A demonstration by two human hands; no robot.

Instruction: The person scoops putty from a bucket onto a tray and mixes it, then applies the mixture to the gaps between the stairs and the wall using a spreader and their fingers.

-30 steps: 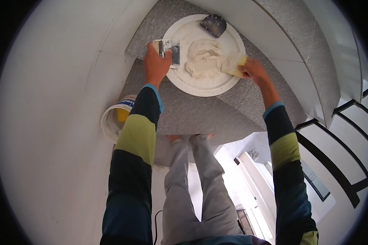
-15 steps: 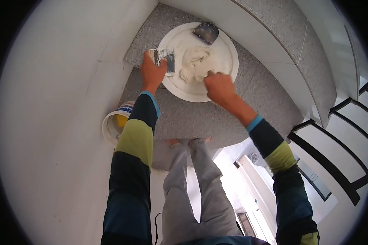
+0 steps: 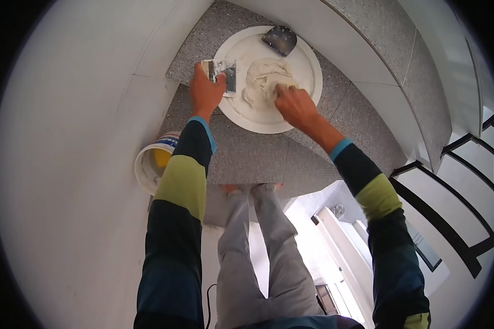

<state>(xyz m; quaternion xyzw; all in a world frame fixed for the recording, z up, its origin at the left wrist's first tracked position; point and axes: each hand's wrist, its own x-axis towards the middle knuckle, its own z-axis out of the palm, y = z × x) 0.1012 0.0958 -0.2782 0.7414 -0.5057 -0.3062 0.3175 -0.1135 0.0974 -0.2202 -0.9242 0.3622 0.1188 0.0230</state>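
A round white tray (image 3: 233, 112) lies on the grey speckled step and carries a soft mound of off-white putty (image 3: 260, 74). Over its left rim, my left hand (image 3: 206, 93) is closed on a wide flat putty knife (image 3: 230, 79), whose grey blade is smeared with white paste. My right hand (image 3: 297, 107) is closed at the mound's lower right side. A pale yellowish edge shows by its fingers, but most of what it grips is hidden and blurred. Near the tray's far rim lies a dark, rounded scraper (image 3: 280, 40), untouched.
A white bucket (image 3: 144, 171) with something yellow inside stands at the left, by the white wall (image 3: 77, 164). The speckled steps (image 3: 368, 118) curve up to the right. A black metal railing (image 3: 439, 216) is further right. My feet are on the step below the tray.
My right hand has moved up a little, further into the putty, and the mound's surface is reshaped. My left hand keeps the putty knife at the tray's left rim.
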